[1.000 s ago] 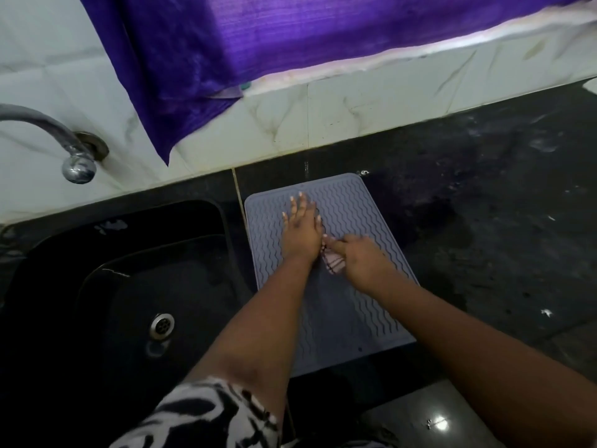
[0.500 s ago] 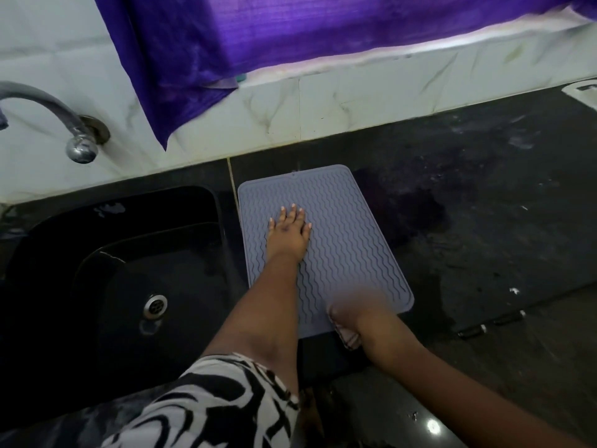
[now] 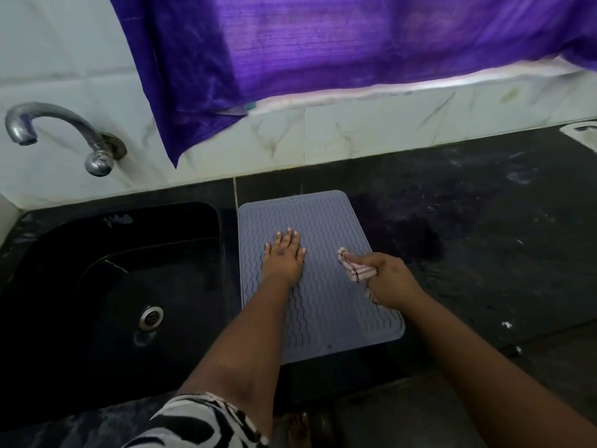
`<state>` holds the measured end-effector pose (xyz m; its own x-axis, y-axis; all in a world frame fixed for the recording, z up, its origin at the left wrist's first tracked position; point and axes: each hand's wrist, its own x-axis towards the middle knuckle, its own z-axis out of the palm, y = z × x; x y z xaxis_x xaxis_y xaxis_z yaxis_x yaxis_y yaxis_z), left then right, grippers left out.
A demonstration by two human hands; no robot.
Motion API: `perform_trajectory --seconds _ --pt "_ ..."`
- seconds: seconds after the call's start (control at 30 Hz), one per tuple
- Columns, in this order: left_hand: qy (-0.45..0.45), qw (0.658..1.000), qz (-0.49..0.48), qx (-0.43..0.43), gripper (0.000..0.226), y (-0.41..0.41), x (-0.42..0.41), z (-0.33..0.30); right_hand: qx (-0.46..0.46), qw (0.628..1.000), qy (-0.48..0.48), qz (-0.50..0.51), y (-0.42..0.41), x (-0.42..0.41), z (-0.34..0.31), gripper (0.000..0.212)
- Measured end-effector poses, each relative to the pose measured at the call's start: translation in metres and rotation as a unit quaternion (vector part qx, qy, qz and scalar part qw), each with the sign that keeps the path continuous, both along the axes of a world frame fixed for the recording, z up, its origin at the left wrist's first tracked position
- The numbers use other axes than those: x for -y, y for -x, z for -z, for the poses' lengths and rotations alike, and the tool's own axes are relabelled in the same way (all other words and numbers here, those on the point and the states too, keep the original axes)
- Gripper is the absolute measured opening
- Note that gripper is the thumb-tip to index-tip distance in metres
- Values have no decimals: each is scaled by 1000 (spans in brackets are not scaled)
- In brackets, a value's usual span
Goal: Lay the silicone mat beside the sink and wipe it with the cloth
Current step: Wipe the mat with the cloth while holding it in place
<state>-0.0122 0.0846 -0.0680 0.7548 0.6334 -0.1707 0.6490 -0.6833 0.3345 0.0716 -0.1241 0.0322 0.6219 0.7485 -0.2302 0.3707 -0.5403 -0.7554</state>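
Note:
A grey silicone mat [image 3: 323, 218] with a wavy ribbed surface lies flat on the black counter, just right of the black sink [image 3: 97, 286]. My left hand [image 3: 283, 257] presses flat on the mat's middle left, fingers spread. My right hand [image 3: 386, 279] is closed on a small pale cloth [image 3: 355, 268] with dark stripes, held against the mat's right side. Most of the cloth is hidden inside the fist.
A chrome tap [image 3: 58, 130] sticks out of the white tiled wall above the sink. A purple curtain [image 3: 323, 53] hangs over the wall behind the mat. The black counter [image 3: 484, 227] runs to the right, with wet smears. A white object [image 3: 581, 130] shows at the far right edge.
My right hand with the cloth swept from the mat's middle down to its near edge, then back up to the right side. My left hand slid slightly nearer and stays flat.

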Motion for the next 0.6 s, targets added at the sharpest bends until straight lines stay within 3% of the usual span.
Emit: perform_trajectory --seconds 0.1,0.2,0.33,0.47,0.6 --pt "1 999 -31 23 54 0 9 1 -54 998 3 28 -25 -35 -2 32" --pt "-7 998 -49 49 54 -3 13 7 -18 999 -37 35 -46 -80 -2 31" --pt "-16 997 -61 37 53 -6 13 7 -42 996 -65 44 -75 -149 -1 30" --pt "-94 993 -44 62 47 -1 8 4 108 989 98 -5 -108 -208 17 39" --pt "-70 989 -49 124 49 -39 -43 -6 278 918 244 -142 -116 -232 41 52"
